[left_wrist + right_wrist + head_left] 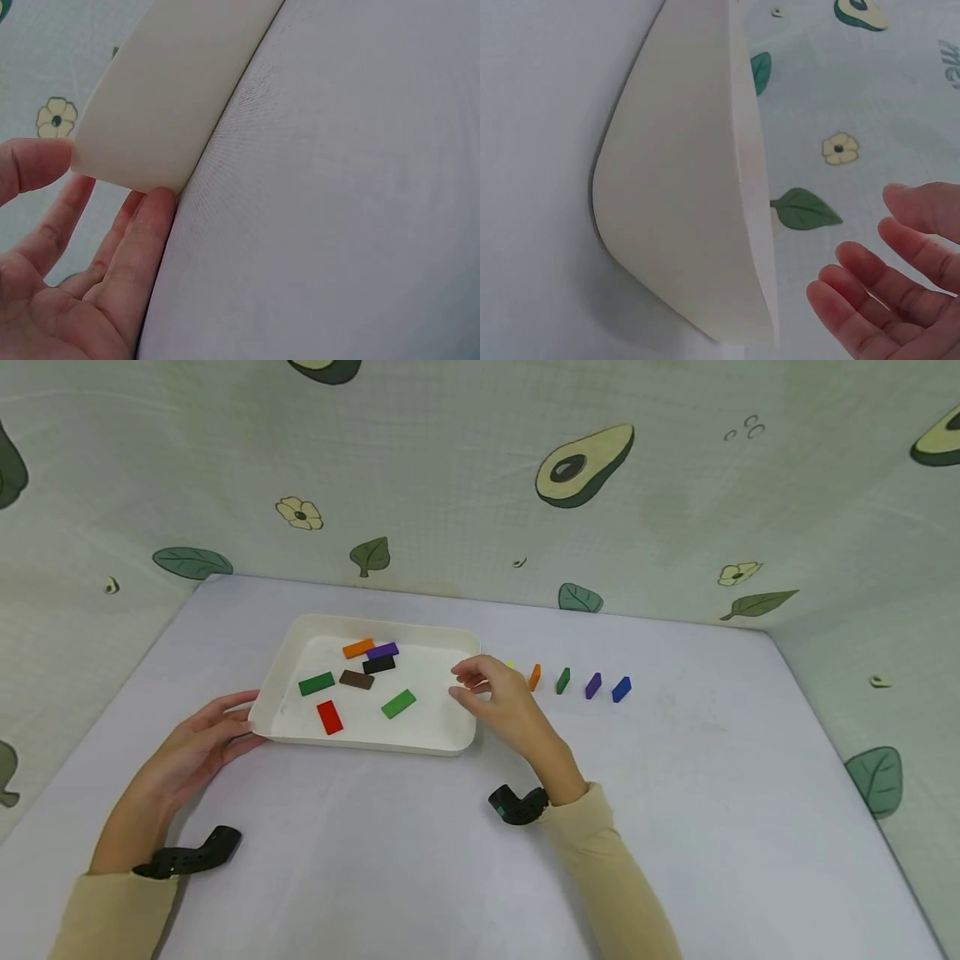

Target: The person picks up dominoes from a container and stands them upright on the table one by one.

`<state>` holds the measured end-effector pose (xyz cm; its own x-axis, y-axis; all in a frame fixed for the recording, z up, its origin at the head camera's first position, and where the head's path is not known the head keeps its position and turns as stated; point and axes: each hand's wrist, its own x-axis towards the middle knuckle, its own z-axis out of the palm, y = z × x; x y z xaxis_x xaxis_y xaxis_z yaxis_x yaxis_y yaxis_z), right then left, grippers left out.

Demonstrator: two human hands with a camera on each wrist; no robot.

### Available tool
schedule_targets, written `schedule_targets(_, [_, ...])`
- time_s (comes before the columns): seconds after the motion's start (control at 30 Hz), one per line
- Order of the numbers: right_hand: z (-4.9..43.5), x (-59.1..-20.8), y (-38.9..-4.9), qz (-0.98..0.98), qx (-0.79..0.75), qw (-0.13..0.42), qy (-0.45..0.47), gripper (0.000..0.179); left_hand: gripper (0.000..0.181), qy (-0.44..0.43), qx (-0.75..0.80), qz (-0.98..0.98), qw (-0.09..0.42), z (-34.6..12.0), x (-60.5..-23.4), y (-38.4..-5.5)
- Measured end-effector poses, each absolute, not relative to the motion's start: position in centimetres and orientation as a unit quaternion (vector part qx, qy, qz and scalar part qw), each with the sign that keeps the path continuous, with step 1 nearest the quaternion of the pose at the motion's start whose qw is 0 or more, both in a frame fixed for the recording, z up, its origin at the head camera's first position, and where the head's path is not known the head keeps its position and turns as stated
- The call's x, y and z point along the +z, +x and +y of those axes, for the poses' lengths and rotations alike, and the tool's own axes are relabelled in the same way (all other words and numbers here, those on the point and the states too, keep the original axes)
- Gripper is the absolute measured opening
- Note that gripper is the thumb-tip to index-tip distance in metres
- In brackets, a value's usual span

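Taking twelve as the far side, we rest our left hand [198, 747] against the white tray [363, 714] at its eight o'clock corner, fingers spread and nearly straight. Our right hand [502, 697] hovers over the three o'clock end — fingertips loosely bent, thumb apart from them. In the tray we see a red block [330, 717] at seven, a light green block [398, 704] at four, a dark green block [317, 683] at nine, a brown block [356, 680] near the middle, and an orange block [357, 648], a purple block [383, 651] and a black block [378, 665] bunched around twelve. Past three stands a row of blocks [563, 681] — yellow to blue.
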<state>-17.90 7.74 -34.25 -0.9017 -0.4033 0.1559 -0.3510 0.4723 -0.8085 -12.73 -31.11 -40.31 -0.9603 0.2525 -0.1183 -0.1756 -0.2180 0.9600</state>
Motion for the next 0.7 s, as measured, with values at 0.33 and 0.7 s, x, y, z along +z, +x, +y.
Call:
schedule_targets(0.33, [5.0,-34.5,-17.9,0.856,-0.462,0.041,-0.226,0.032,0.038,0.033,0.781,0.609,0.134,-31.1,-40.2,-12.6])
schedule_targets(0.7, [1.9,-35.4,-19.1,0.841,-0.491,0.076,-0.217,0.037,0.037,0.04,0.784,0.605,0.133,-31.1,-40.2,-12.5])
